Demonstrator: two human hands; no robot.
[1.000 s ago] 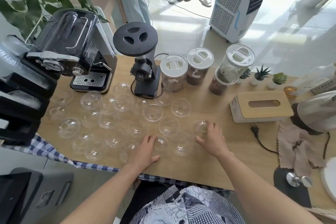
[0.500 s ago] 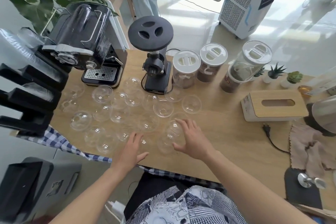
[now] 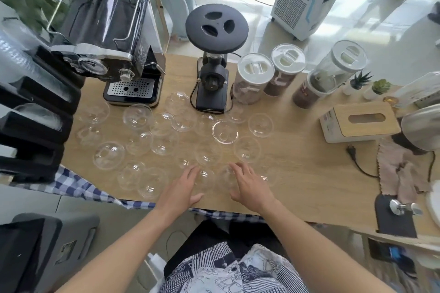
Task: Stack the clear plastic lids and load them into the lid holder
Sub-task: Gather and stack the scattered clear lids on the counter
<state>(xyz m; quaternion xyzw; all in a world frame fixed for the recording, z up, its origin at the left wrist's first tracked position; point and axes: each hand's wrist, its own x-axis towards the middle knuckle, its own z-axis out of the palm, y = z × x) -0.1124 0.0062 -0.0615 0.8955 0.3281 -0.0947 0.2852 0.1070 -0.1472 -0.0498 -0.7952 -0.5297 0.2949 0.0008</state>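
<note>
Several clear plastic dome lids lie spread over the wooden table [image 3: 297, 173]; one rim-up lid [image 3: 225, 131] sits near the middle and a dome [image 3: 109, 155] at the left. The black lid holder [image 3: 35, 126] stands at the table's left edge with clear stacks in its upper slots. My left hand [image 3: 182, 189] lies flat near the front edge, fingers straight, beside a lid [image 3: 204, 177]. My right hand [image 3: 250, 188] is spread with its fingertips on another lid [image 3: 227, 175]. Neither hand holds anything.
Behind the lids stand an espresso machine [image 3: 119, 54], a black grinder [image 3: 213, 74] and three white-lidded jars [image 3: 254, 78]. A tissue box [image 3: 359, 121], a black cable [image 3: 359, 162] and a cloth [image 3: 402, 171] lie at the right. A checked cloth [image 3: 78, 188] hangs over the front edge.
My right hand has drawn back left from a lid further right and now sits close to my left hand. The camera has shifted and tilted down.
</note>
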